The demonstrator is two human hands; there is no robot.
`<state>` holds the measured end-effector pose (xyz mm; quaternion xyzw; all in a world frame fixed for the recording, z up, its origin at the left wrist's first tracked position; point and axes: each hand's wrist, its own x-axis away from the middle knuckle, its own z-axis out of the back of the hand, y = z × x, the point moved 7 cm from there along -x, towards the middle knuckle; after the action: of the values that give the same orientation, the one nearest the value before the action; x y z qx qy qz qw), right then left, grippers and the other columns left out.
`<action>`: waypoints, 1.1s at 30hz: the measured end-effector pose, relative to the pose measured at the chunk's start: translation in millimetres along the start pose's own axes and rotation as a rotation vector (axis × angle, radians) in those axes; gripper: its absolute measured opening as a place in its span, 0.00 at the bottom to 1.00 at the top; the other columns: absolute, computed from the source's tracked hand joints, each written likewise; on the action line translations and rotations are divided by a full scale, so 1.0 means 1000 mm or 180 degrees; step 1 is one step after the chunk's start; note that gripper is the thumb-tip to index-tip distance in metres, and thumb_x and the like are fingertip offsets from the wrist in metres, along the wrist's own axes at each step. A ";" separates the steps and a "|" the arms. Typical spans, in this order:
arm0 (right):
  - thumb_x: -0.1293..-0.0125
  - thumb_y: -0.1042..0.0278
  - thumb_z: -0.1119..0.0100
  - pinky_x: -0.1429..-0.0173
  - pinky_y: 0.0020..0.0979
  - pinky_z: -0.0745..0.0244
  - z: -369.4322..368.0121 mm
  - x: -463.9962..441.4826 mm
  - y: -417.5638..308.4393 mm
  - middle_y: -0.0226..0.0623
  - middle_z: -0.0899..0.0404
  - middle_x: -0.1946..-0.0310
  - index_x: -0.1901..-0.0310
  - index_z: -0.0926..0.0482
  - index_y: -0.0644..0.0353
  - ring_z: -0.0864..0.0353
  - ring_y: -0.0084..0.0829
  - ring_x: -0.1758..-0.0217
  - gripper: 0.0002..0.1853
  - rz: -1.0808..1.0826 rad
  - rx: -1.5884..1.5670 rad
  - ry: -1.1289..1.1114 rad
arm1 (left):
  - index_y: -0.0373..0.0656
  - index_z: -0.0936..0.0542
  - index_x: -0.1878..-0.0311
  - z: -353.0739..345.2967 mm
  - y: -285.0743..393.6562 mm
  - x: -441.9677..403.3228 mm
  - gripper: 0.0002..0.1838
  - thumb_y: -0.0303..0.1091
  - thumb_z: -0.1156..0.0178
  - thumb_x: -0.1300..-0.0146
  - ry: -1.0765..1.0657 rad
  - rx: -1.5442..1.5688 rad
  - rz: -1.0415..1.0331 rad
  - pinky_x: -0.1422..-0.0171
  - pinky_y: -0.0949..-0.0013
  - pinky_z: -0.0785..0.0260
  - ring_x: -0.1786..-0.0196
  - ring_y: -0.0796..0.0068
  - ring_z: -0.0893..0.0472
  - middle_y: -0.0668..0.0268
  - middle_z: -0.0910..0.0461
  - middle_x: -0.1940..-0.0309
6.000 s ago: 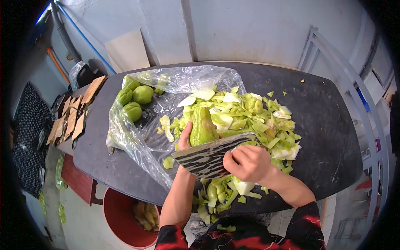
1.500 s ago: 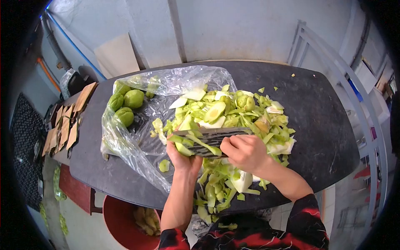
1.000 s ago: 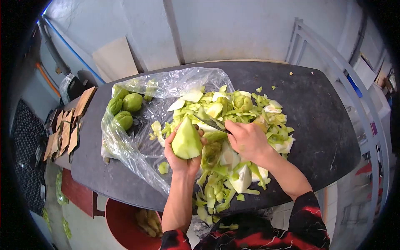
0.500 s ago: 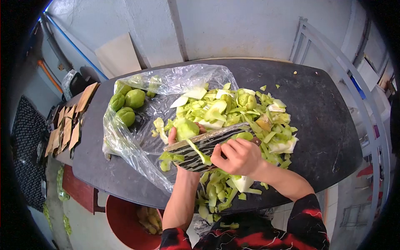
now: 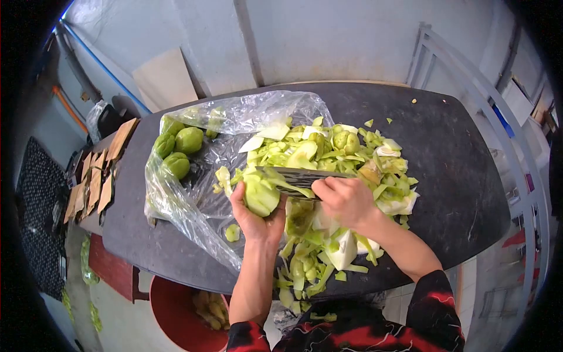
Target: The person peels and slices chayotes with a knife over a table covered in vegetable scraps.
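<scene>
Knife (image 5: 309,178) gripped in right hand (image 5: 347,200) points left, axis crosswise, against green fruit (image 5: 261,198) cupped in left hand (image 5: 259,228); peelings (image 5: 306,265) crowd beneath.

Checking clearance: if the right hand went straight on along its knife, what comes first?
Probably the green fruit in the left hand; the knife overlaps it in view, though depth is unclear.
</scene>
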<state>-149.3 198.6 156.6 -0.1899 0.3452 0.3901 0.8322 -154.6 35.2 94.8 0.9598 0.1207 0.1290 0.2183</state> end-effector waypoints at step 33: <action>0.50 0.79 0.40 0.80 0.22 0.37 0.021 0.004 -0.049 0.26 0.37 0.82 0.69 0.25 0.59 0.32 0.23 0.81 0.06 0.1127 0.0288 0.0375 | 0.33 0.28 0.41 -0.006 -0.011 -0.005 0.34 0.57 0.43 0.35 -0.0872 0.1095 0.0857 0.44 0.64 0.25 0.52 0.62 0.25 0.50 0.29 0.53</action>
<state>-100.1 182.0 170.8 -0.1111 0.4385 0.5027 0.7366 -163.1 46.1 94.3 0.9987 -0.0187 0.0032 0.0470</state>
